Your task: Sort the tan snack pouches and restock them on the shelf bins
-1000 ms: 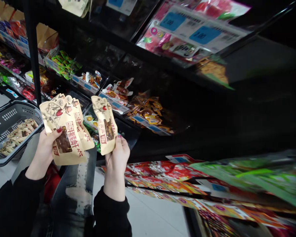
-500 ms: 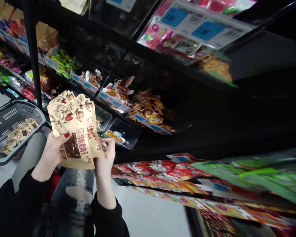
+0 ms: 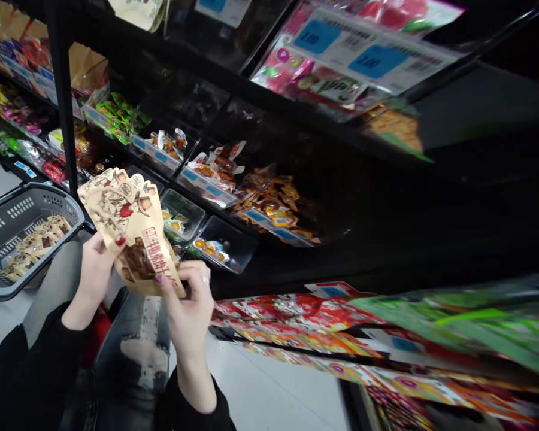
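Observation:
A small stack of tan snack packets (image 3: pixel 135 239) is held between my two hands, above my knees. The front packet carries a cartoon figure in a hat, red lettering and a clear window with brown pieces inside. My left hand (image 3: pixel 96 269) is closed on the lower left edge, its thumb with red nail on the front. At the lower right corner, my right hand (image 3: pixel 191 296) is closed too, thumb on the front and fingers behind. The packets overlap, so those at the back are mostly hidden.
To the left, a grey shopping basket (image 3: pixel 31 197) holds several similar tan packets (image 3: pixel 36 248). Black shelving with clear bins (image 3: pixel 224 245) of wrapped snacks stands in front. Hanging red packets (image 3: pixel 291 311) and a blurred green bag (image 3: pixel 431 317) line the right. Pale floor (image 3: pixel 269 389) lies below.
My right hand has moved its thumb onto the front of the packets. The stack has tilted and drawn together, with the rear packet now mostly behind the front one.

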{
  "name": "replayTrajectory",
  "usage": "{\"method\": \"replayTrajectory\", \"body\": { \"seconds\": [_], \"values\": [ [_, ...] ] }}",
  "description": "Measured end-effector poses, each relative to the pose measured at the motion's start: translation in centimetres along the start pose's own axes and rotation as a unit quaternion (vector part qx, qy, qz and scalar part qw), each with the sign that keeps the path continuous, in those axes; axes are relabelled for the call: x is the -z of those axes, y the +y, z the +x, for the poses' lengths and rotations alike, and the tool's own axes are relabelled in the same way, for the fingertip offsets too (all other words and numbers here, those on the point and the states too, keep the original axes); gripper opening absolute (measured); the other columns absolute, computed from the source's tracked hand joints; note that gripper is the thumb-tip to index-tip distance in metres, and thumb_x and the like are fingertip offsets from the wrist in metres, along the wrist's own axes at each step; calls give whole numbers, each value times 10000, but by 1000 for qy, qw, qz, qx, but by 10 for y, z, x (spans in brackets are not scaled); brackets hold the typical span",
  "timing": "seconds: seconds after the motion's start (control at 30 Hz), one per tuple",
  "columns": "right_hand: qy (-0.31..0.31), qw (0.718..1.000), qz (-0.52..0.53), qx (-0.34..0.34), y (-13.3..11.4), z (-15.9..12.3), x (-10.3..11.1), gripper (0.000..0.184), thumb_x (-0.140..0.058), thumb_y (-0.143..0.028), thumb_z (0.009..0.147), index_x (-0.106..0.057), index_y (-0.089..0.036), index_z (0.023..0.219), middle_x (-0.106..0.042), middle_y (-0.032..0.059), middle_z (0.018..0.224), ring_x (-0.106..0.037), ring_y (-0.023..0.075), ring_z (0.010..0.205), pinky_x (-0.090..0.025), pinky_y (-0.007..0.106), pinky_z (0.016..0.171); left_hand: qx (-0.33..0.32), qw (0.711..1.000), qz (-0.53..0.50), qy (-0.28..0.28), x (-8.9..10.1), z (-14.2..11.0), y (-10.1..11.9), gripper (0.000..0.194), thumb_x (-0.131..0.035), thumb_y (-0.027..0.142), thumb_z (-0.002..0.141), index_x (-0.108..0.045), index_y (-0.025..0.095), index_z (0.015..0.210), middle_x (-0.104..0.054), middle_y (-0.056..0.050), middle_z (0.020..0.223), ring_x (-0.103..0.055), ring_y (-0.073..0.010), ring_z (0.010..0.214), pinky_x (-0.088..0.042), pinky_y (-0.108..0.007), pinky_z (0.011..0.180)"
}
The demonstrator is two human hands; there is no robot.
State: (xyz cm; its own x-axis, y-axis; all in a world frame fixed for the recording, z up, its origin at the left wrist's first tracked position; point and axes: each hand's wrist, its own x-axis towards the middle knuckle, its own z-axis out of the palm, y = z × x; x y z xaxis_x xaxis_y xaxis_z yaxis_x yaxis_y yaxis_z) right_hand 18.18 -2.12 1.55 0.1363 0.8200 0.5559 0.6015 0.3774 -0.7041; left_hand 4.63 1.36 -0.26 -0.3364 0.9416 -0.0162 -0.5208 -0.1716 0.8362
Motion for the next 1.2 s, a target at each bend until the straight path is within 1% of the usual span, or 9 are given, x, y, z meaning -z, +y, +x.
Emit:
{"method": "replayTrajectory", "body": {
  "seconds": [0.1, 0.2, 0.4, 0.57, 0.67, 0.73, 0.87, 1.0, 1.2],
  "values": [
    [152, 982, 102, 42, -2, 0, 1, 95, -607, -215, 857, -547, -236, 786, -567, 7, 786, -580, 172, 745, -488, 352, 648, -60, 997, 42, 16, 5, 2, -1, 308, -687, 478, 770, -743, 197, 882, -741, -31, 860, -669, -176, 775, -512, -260, 736],
    [256, 949, 72, 169, -8, -5, 9, 104, -587, -137, 862, -586, -240, 882, -588, 17, 814, -642, 179, 777, -550, 353, 622, -92, 990, 107, 14, 7, 2, 0, 376, -628, 517, 805, -752, 199, 963, -744, -51, 954, -667, -205, 869, -499, -285, 797],
    [50, 864, -200, 459, -21, -7, 12, 133, -656, -77, 779, -652, -194, 717, -703, 37, 1006, -632, 204, 1006, -575, 359, 867, -30, 997, 35, -55, 2, -3, -1, 733, -397, 777, 766, -728, 158, 974, -741, -109, 932, -670, -281, 905, -504, -380, 807],
    [-7, 846, -168, 507, -4, 0, -15, 197, -572, -117, 827, -658, -217, 681, -741, 16, 963, -617, 160, 926, -558, 291, 869, 35, 998, 45, -18, -2, -3, 5, 261, -701, 425, 731, -691, 166, 762, -713, -27, 752, -636, -198, 716, -480, -281, 662],
    [-30, 892, -98, 440, 4, 1, -17, 71, -631, -263, 824, -667, -207, 847, -741, 45, 914, -590, 196, 952, -551, 356, 878, 31, 998, 48, 9, 2, 3, 3, 163, -689, 329, 730, -668, 167, 720, -668, 9, 678, -594, -165, 667, -455, -252, 628],
    [-39, 934, -44, 353, 6, 4, -10, 255, -580, -411, 850, -647, -197, 972, -726, 75, 921, -582, 229, 963, -533, 420, 862, 9, 997, 69, 18, 8, 8, -1, 153, -664, 302, 746, -647, 167, 675, -642, 23, 657, -547, -137, 632, -424, -227, 599],
    [-17, 996, 65, 61, 12, 24, 3, 164, -571, -343, 846, -616, -216, 941, -657, 31, 797, -581, 172, 737, -489, 331, 665, 7, 991, 131, -12, 12, 9, -2, 196, -623, 321, 774, -625, 166, 655, -609, 25, 646, -503, -132, 618, -399, -222, 586],
    [-164, 953, 181, -178, 22, 49, 2, 216, -618, -401, 768, -618, -187, 789, -564, -27, 613, -487, 118, 566, -389, 255, 548, 43, 980, 188, -57, 6, 5, 3, 286, -595, 392, 788, -590, 167, 611, -581, 18, 612, -495, -139, 593, -397, -235, 581],
    [-196, 895, 254, -310, 27, 57, -5, 251, -693, -413, 644, -646, -166, 661, -565, -25, 569, -429, 104, 531, -326, 252, 545, 115, 974, 178, -77, 6, 8, -3, 286, -658, 432, 718, -637, 158, 636, -621, -7, 607, -534, -163, 603, -411, -252, 570]
  ]
}}
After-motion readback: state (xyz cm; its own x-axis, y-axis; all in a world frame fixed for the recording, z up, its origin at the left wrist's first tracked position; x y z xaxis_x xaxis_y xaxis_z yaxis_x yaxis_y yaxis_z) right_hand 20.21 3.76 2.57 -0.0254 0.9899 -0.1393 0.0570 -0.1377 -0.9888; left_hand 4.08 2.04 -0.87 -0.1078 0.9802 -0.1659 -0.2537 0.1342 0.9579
